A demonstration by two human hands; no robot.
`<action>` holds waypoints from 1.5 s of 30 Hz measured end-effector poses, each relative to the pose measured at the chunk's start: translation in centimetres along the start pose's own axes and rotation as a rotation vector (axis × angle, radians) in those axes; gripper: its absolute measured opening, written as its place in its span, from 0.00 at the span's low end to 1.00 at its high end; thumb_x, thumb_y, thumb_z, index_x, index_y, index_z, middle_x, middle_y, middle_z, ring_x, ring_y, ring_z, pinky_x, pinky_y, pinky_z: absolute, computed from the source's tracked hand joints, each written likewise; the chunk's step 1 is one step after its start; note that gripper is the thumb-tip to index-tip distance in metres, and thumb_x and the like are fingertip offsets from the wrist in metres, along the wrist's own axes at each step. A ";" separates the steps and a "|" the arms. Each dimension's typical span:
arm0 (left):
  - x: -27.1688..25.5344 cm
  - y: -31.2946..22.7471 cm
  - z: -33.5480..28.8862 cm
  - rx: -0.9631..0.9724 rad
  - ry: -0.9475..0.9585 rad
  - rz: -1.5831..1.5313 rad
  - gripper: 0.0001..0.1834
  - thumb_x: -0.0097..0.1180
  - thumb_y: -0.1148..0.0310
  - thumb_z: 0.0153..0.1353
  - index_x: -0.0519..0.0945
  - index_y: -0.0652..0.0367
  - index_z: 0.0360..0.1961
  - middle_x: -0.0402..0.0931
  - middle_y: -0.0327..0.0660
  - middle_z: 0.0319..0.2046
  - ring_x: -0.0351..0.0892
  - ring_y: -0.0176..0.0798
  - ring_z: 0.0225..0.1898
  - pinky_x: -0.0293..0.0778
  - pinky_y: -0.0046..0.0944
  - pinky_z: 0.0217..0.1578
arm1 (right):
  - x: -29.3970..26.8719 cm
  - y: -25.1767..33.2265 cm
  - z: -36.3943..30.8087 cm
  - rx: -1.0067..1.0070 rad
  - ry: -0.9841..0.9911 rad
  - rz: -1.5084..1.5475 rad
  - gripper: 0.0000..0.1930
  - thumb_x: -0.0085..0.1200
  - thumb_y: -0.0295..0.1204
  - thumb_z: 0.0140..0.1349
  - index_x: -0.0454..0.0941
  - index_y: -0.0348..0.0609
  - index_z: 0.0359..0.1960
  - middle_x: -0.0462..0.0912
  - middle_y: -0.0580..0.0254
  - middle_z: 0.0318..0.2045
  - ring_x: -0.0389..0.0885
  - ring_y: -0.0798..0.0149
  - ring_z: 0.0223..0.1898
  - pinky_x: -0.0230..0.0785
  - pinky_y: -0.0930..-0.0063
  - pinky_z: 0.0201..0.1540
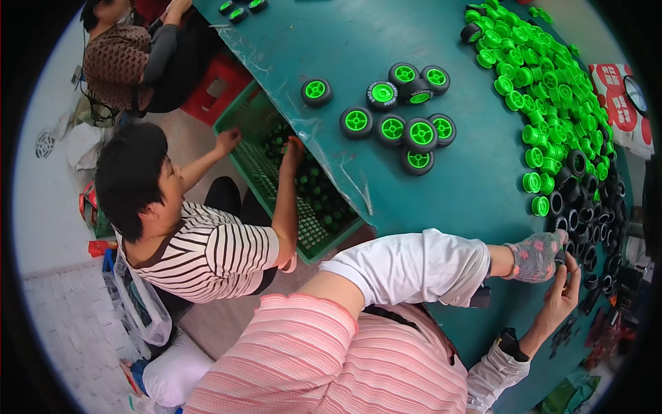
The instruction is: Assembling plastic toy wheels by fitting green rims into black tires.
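My left hand [534, 257], in a grey glove with a pink pattern, is closed at the near edge of the pile on the right. It grips a small black tyre [560, 258], mostly covered by fingers. Against the same tyre, the bare fingers of my right hand [561, 295] are pinched from the near side. Just beyond both hands lie loose black tyres [585, 214]. A large heap of bright green wheel rims [545, 93] spreads behind them along the far right of the table.
Several black-tyred wheels with green rims [422, 134] stand grouped on the green tabletop [462, 193]. A co-worker in a striped top [214, 248] sits at left, reaching over a green crate [314, 238] of wheels. Another person [117, 65] sits farther back beside a red crate [217, 86].
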State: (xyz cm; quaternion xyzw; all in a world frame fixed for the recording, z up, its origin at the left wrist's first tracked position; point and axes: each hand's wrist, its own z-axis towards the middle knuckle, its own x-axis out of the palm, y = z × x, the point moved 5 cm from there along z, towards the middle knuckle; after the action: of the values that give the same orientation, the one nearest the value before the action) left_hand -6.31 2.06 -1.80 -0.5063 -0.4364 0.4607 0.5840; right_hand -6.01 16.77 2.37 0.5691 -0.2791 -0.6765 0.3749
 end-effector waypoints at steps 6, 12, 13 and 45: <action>-0.7 0.0 -0.6 0.059 -0.166 0.036 0.21 0.58 0.76 0.57 0.68 0.68 0.51 0.76 0.55 0.40 0.79 0.53 0.43 0.74 0.46 0.45 | 0.6 -2.5 0.0 0.081 0.008 0.242 0.14 0.55 0.26 0.70 0.77 0.41 0.55 0.80 0.75 0.41 0.56 0.87 0.21 0.42 0.88 0.21; -0.8 -1.4 -1.1 0.139 -0.053 0.182 0.17 0.57 0.73 0.61 0.72 0.65 0.50 0.77 0.49 0.40 0.79 0.50 0.42 0.75 0.43 0.45 | 0.5 -1.1 -0.6 -0.107 0.061 0.230 0.09 0.56 0.23 0.67 0.76 0.37 0.48 0.74 0.73 0.41 0.60 0.81 0.29 0.50 0.87 0.27; -0.6 -1.1 -1.2 0.062 -0.084 0.168 0.15 0.57 0.73 0.62 0.72 0.64 0.49 0.78 0.48 0.39 0.79 0.50 0.40 0.75 0.43 0.43 | 0.4 -1.7 -0.7 -0.049 0.074 0.241 0.08 0.56 0.22 0.67 0.76 0.37 0.46 0.72 0.73 0.40 0.60 0.80 0.30 0.51 0.86 0.28; -0.1 -0.3 -1.6 -0.315 -0.009 -0.156 0.20 0.63 0.75 0.63 0.74 0.65 0.54 0.78 0.38 0.45 0.78 0.28 0.44 0.78 0.30 0.43 | 0.8 -1.3 -0.8 0.140 0.049 0.425 0.10 0.62 0.25 0.62 0.80 0.35 0.43 0.76 0.65 0.32 0.74 0.74 0.32 0.67 0.77 0.33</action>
State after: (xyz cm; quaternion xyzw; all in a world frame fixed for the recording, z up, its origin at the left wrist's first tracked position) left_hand -4.72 1.61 -1.64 -0.5542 -0.5435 0.3422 0.5296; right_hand -5.50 16.81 0.73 0.5382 -0.4300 -0.5473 0.4753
